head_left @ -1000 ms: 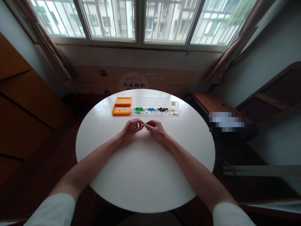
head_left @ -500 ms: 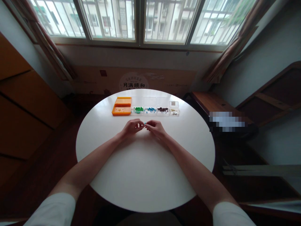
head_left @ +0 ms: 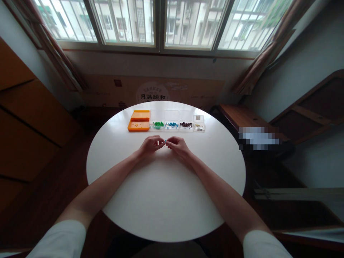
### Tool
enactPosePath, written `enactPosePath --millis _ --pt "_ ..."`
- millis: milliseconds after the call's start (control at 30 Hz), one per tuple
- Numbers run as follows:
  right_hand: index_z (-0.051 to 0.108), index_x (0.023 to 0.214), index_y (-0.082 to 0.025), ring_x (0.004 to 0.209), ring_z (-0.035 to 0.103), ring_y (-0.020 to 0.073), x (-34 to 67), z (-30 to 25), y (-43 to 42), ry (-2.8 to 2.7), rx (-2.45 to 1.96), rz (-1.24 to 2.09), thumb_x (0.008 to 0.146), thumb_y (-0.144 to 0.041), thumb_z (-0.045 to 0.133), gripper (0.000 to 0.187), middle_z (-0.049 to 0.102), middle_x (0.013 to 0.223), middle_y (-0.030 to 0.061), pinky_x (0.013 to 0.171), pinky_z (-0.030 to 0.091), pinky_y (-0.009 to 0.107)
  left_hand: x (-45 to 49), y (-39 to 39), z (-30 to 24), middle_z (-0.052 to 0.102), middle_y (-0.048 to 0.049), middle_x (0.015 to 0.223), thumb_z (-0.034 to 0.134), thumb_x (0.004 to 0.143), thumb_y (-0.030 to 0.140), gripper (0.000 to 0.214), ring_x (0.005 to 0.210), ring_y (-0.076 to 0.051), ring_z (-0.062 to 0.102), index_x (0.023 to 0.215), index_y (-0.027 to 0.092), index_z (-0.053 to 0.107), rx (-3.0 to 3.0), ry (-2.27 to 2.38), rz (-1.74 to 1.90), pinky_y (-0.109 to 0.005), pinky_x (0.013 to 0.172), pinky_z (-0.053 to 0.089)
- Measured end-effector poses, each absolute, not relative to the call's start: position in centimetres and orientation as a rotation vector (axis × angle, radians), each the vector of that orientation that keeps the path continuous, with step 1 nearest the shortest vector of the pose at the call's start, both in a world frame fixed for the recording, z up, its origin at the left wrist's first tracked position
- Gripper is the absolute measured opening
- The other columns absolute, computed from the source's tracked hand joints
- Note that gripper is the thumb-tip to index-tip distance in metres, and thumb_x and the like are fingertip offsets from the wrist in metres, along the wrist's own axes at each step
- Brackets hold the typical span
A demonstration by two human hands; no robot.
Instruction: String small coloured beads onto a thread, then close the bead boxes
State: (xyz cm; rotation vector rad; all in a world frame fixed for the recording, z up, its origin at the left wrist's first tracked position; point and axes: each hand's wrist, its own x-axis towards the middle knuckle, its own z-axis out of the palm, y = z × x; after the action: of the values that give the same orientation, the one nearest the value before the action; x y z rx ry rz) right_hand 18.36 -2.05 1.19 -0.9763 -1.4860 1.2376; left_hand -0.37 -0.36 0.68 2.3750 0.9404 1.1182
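My left hand and my right hand meet fingertip to fingertip over the middle of a round white table. Both are pinched closed around a tiny blue piece held between them, just above the tabletop. Beyond the hands lies an orange tray holding a few small yellow bits. Next to it stands a row of clear boxes with green pieces, blue pieces, dark pieces and pale pieces.
A barred window with curtains runs along the far wall. Wooden cabinets stand at the left. A wooden bench and a frame are at the right. A cardboard panel leans behind the table.
The hands stay together in the same spot; the blue piece shows a little less between the fingertips than one second ago.
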Motion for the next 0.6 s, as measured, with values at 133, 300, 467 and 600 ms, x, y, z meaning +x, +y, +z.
enactPosePath --millis 133,300,467,600 --pt "0.064 0.075 -0.014 0.055 0.053 0.0101 18.37 1.09 -2.01 -1.49 -0.955 1.239 0.065 -0.04 0.073 0.03 0.064 0.064 0.0023 0.054 0.043 0.024 -0.36 -0.47 0.78 0.059 -0.0004 0.068 0.057 0.082 0.031 0.018 0.054 -0.006 0.049 0.082 0.016 0.067 2.378 0.951 1.107 -0.018 0.053 0.04" --pt "0.064 0.075 -0.014 0.054 0.053 0.01 18.4 1.02 -1.94 -1.489 -0.955 1.238 0.066 -0.04 0.071 0.028 0.063 0.063 0.0018 0.054 0.042 0.024 -0.32 -0.45 0.79 0.059 -0.0005 0.067 0.057 0.082 0.031 0.018 0.054 -0.006 0.049 0.078 0.016 0.067 2.377 0.952 1.101 -0.018 0.052 0.04" --pt "0.064 0.074 -0.014 0.054 0.053 0.01 18.38 1.12 -2.04 -1.489 -0.958 1.235 0.066 -0.04 0.072 0.029 0.063 0.063 0.0022 0.053 0.042 0.024 -0.28 -0.41 0.82 0.058 -0.0001 0.065 0.057 0.081 0.03 0.017 0.054 -0.007 0.049 0.077 0.015 0.066 2.377 0.96 1.11 -0.018 0.052 0.039" --pt "0.064 0.075 -0.013 0.055 0.054 0.0103 18.42 0.98 -2.0 -1.519 -0.963 1.222 0.067 -0.042 0.071 0.03 0.064 0.064 0.0029 0.054 0.043 0.024 -0.26 -0.49 0.91 0.058 -0.0002 0.066 0.057 0.081 0.028 0.015 0.054 -0.006 0.049 0.077 0.015 0.066 2.382 0.95 1.113 -0.017 0.052 0.039"
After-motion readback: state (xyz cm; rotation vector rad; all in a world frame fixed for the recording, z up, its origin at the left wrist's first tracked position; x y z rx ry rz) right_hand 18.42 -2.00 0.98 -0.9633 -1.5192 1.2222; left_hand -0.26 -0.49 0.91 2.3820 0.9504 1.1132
